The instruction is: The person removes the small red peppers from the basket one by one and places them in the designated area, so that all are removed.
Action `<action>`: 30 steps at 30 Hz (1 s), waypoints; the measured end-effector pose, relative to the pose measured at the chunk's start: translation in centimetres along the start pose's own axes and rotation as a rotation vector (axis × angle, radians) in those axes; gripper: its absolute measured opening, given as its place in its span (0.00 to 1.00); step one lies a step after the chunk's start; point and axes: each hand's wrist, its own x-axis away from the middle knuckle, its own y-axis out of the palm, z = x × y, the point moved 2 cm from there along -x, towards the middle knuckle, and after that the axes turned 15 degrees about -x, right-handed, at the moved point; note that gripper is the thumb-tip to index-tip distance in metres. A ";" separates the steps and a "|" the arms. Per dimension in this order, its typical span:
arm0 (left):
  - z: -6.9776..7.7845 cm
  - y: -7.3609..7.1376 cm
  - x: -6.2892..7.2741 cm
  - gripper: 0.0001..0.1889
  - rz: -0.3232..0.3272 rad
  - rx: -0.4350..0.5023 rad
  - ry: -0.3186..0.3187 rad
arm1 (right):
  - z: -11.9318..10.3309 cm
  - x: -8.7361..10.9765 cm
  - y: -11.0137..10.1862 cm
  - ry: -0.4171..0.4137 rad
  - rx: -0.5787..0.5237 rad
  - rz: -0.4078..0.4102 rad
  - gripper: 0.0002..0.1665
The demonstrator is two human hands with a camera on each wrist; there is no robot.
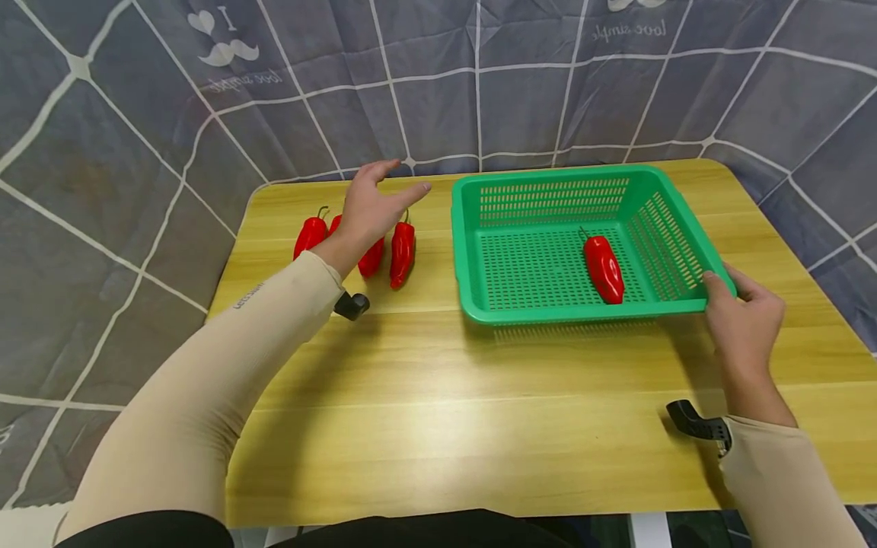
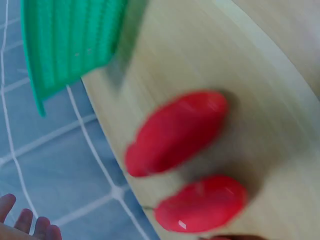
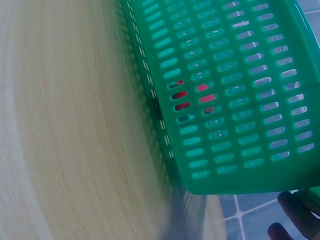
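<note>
My left hand hovers over several red peppers on the table's left side, thumb and fingers spread, holding nothing. Partly hidden behind that hand and wrist, the peppers lie side by side with their stems toward the far edge. In the left wrist view, two peppers show beside the fingers. My right hand grips the near right corner of a green plastic basket, thumb over the rim. Inside the basket, one red pepper rests on the slotted floor. Red shows through the slots in the right wrist view.
The light wooden table carries all of this. A grey curtain with white grid lines hangs along its far side and both flanks. Black wrist straps with camera mounts stick out from both wrists.
</note>
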 end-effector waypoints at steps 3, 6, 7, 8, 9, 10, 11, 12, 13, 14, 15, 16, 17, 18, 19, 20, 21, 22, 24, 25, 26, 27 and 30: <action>1.7 0.6 0.1 0.42 -0.004 0.006 0.050 | 0.0 0.0 0.0 -0.009 -0.007 -0.004 0.23; 3.3 1.3 0.3 0.41 -0.022 0.026 0.100 | 0.1 -0.1 -0.1 -0.019 -0.026 -0.005 0.22; 3.8 1.5 0.4 0.41 -0.026 0.040 0.120 | 0.1 -0.1 -0.1 -0.023 -0.028 -0.005 0.21; 4.4 1.7 0.5 0.42 -0.032 0.053 0.138 | 0.1 -0.2 -0.1 -0.023 -0.035 -0.005 0.21; 4.9 2.0 0.6 0.42 -0.038 0.064 0.155 | 0.1 -0.2 -0.1 -0.021 -0.042 -0.004 0.21; 5.4 2.2 0.7 0.42 -0.044 0.074 0.170 | 0.1 -0.2 -0.1 -0.020 -0.048 -0.004 0.21; 6.0 2.4 0.7 0.42 -0.050 0.088 0.182 | 0.1 -0.2 -0.1 -0.020 -0.053 -0.004 0.21; 6.5 2.6 0.8 0.43 -0.057 0.101 0.195 | 0.1 -0.2 -0.1 -0.022 -0.057 -0.004 0.21; 7.0 2.9 0.9 0.43 -0.065 0.109 0.204 | 0.1 -0.3 0.0 -0.024 -0.058 -0.005 0.21; 7.5 3.2 0.9 0.44 -0.073 0.115 0.212 | 0.1 -0.3 0.0 -0.027 -0.058 -0.005 0.21; 8.0 3.6 1.0 0.44 -0.084 0.118 0.218 | 0.2 -0.3 0.0 -0.032 -0.058 -0.008 0.21; 8.5 3.9 1.0 0.45 -0.095 0.117 0.222 | 0.2 -0.3 0.1 -0.035 -0.054 -0.011 0.21; 9.0 4.3 1.1 0.45 -0.105 0.116 0.228 | 0.2 -0.3 0.1 -0.036 -0.053 -0.014 0.21; 9.5 4.6 1.2 0.45 -0.113 0.108 0.233 | 0.2 -0.3 0.1 -0.040 -0.049 -0.018 0.21; 10.0 5.0 1.3 0.45 -0.118 0.096 0.238 | 0.2 -0.3 0.2 -0.043 -0.045 -0.020 0.21; 10.5 5.5 1.4 0.45 -0.126 0.087 0.241 | 0.2 -0.3 0.2 -0.043 -0.042 -0.021 0.21; 11.0 5.9 1.5 0.45 -0.139 0.077 0.239 | 0.2 -0.3 0.2 -0.043 -0.038 -0.022 0.21; 11.5 6.4 1.6 0.45 -0.153 0.070 0.235 | 0.2 -0.3 0.2 -0.043 -0.033 -0.020 0.21; 12.5 7.3 1.9 0.46 -0.181 0.038 0.216 | 0.2 -0.4 0.1 -0.048 -0.017 -0.016 0.21; 13.0 7.8 2.0 0.46 -0.200 0.023 0.207 | 0.2 -0.4 0.1 -0.047 -0.012 -0.014 0.21; 13.4 8.3 2.2 0.47 -0.221 0.014 0.195 | 0.2 -0.4 0.1 -0.048 -0.008 -0.013 0.21; 13.9 8.8 2.5 0.47 -0.241 0.004 0.182 | 0.2 -0.4 0.1 -0.051 -0.003 -0.012 0.21; 14.9 10.2 3.4 0.48 -0.297 -0.012 0.148 | 0.2 -0.4 0.0 -0.055 0.009 -0.014 0.21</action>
